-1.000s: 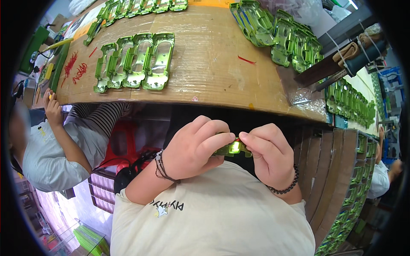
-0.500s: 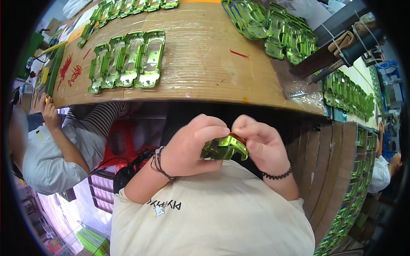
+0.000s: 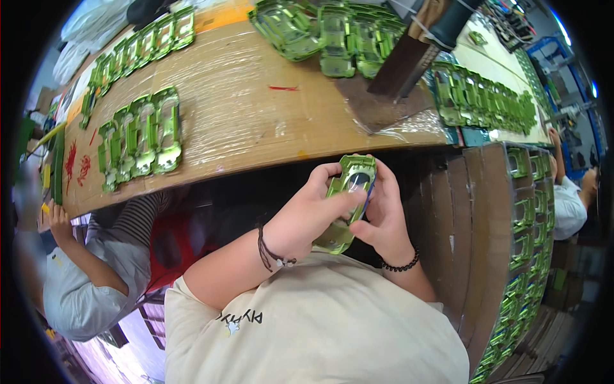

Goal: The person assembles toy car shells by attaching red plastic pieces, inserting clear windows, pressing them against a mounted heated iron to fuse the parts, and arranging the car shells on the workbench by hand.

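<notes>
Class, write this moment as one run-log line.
left hand: holding green car shell | right hand: holding same shell | shell: off the table | tabletop: more green shells, red strip

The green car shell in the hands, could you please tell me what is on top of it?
The left hand lies across the middle of the green car shell, hiding the surface there; a dark patch shows above. Its far side cannot be seen.

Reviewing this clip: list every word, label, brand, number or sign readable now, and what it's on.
Cream shirt: one short line of dark lettering, upside down; not copied out here.
Green car shell in the left hand and right hand: no lettering can be made out.
Orange strip on the table: any print is too small to read.
</notes>
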`<state>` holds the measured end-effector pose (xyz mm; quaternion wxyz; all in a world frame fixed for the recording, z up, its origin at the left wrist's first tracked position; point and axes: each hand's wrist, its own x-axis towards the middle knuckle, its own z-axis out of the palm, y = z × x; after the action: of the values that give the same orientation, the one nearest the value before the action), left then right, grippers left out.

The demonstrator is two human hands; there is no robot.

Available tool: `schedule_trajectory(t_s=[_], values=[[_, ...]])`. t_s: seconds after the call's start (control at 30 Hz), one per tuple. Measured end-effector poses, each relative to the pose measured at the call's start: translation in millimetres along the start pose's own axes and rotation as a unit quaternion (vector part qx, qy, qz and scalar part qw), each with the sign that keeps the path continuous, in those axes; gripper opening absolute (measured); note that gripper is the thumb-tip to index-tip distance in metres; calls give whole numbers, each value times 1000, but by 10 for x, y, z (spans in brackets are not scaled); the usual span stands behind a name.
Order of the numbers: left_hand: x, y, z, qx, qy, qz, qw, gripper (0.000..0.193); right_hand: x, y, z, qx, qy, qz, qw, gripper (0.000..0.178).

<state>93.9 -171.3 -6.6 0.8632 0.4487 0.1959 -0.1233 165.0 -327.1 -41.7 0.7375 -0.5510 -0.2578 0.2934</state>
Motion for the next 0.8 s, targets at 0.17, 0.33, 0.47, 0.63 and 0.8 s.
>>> schedule_trajectory(t_s=[0.17, 0.33, 0.47, 0.63, 0.8], values=[[55, 378, 287, -99, -37, 0, 994, 49, 85, -179, -88, 79, 104, -59, 990, 98], [328, 484, 326, -156, -79, 83, 981, 50, 405, -291, -241, 231, 84, -40, 969, 90], [386, 552, 395, -136, -49, 110, 983, 52, 510, -337, -262, 262, 76, -48, 961, 90], [451, 504, 296, -95, -125, 143, 977, 57, 486, -430, -245, 260, 68, -57, 961, 94], [354, 501, 445, -101, -82, 166, 978, 55, 432, -571, -131, 295, 95, -28, 950, 90]])
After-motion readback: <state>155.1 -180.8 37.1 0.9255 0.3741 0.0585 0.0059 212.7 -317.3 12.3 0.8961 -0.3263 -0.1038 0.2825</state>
